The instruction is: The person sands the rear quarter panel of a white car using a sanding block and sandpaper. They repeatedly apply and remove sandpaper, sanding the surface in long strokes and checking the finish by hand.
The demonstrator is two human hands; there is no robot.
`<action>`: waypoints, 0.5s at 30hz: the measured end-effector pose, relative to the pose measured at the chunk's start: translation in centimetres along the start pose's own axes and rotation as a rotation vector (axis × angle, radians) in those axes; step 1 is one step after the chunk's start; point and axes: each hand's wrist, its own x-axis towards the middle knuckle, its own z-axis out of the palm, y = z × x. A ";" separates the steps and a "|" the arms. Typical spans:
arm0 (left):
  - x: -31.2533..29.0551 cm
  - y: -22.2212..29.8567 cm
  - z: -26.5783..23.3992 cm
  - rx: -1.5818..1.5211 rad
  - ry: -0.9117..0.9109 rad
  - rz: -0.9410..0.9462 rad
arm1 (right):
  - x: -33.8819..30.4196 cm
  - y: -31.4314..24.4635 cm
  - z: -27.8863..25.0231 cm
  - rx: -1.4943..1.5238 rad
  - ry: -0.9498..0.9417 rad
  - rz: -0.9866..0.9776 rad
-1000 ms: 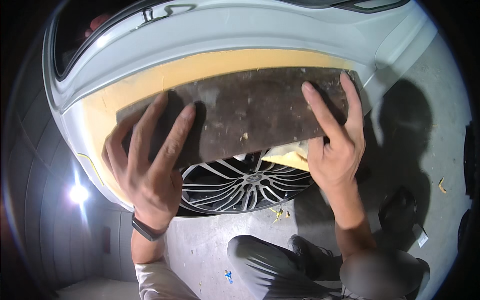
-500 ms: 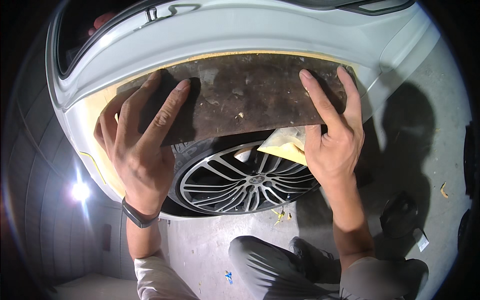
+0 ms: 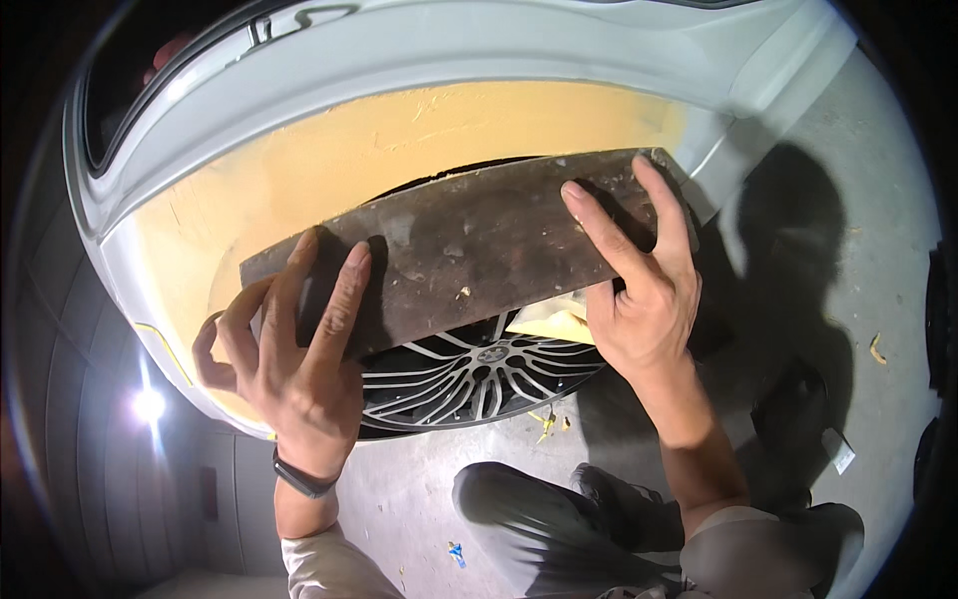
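Both hands hold a wide, dark, flexible putty spreader [image 3: 469, 250], slightly bent and marked with pale specks. My left hand [image 3: 309, 384] grips its left end, fingers spread on the face, the thumb hidden. At the other end my right hand [image 3: 644, 304] has fingers on the face and its thumb below the lower edge. Smooth yellow filler [image 3: 399, 130] covers the white car's panel above the wheel arch. The spreader's upper edge lies below most of that filler, with a dark gap showing at the arch. Beneath the right thumb juts a pale piece with yellow filler [image 3: 554, 317].
A multi-spoke wheel [image 3: 484, 379] sits below the spreader, partly hidden by it. The white car body [image 3: 619, 50] curves across the top. My bent knee [image 3: 499, 499] is low in view. Scraps [image 3: 546, 424] lie on the grey floor, and a bright lamp [image 3: 150, 404] shines at left.
The spreader has moved down over the panel with both hands still on it, and a broad smooth band of yellow filler now shows above it. The view has shifted slightly.
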 end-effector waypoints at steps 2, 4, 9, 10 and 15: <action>0.8 -0.3 -0.6 0.026 0.057 0.033 | 0.8 0.1 -0.6 -0.010 0.057 -0.041; 1.9 -1.0 -1.1 0.034 0.056 0.026 | 1.8 0.0 -0.7 0.009 0.121 -0.050; 4.8 -2.6 -0.4 0.012 0.106 0.072 | 3.5 -0.7 -0.7 -0.032 0.072 0.049; 5.2 -2.7 -0.1 -0.032 0.149 0.091 | 3.7 -0.8 -0.6 -0.033 0.072 0.051; 5.5 -3.0 0.3 -0.021 0.117 0.082 | 3.9 -0.7 -0.1 -0.030 0.103 0.036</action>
